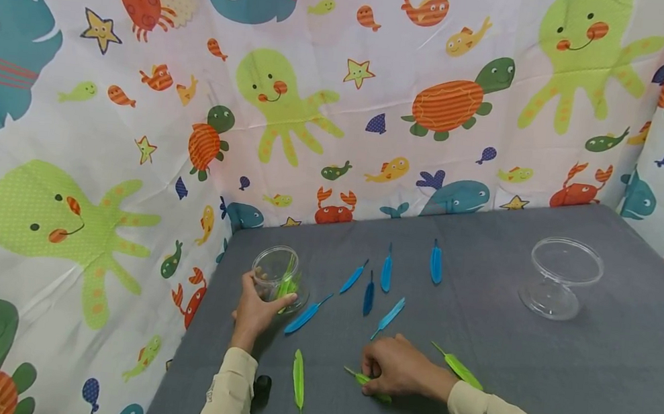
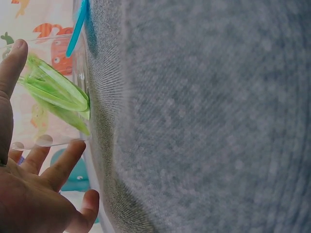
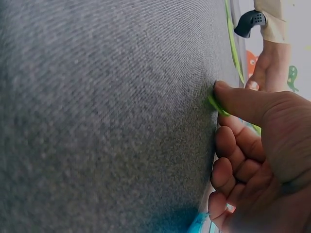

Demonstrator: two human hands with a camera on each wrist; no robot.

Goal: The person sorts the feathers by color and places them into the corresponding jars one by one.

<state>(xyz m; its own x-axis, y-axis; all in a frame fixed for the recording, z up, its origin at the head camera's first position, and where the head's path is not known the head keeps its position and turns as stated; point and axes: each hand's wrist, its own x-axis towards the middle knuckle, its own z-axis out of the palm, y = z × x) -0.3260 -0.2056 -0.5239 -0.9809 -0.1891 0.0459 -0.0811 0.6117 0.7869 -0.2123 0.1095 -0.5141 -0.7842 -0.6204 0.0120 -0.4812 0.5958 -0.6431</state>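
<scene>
My left hand grips a clear cup, thumb on one side and fingers on the other. Several green feathers stand inside the cup, their broad ends down. At the front of the table, my right hand pinches a green feather between thumb and finger, low against the cloth. Another green feather lies between the two hands. Just beyond the right wrist is one more green feather.
Several blue feathers lie spread across the grey cloth beyond the hands. A clear footed cup stands at the right. Behind and to the left hangs a sea-animal curtain.
</scene>
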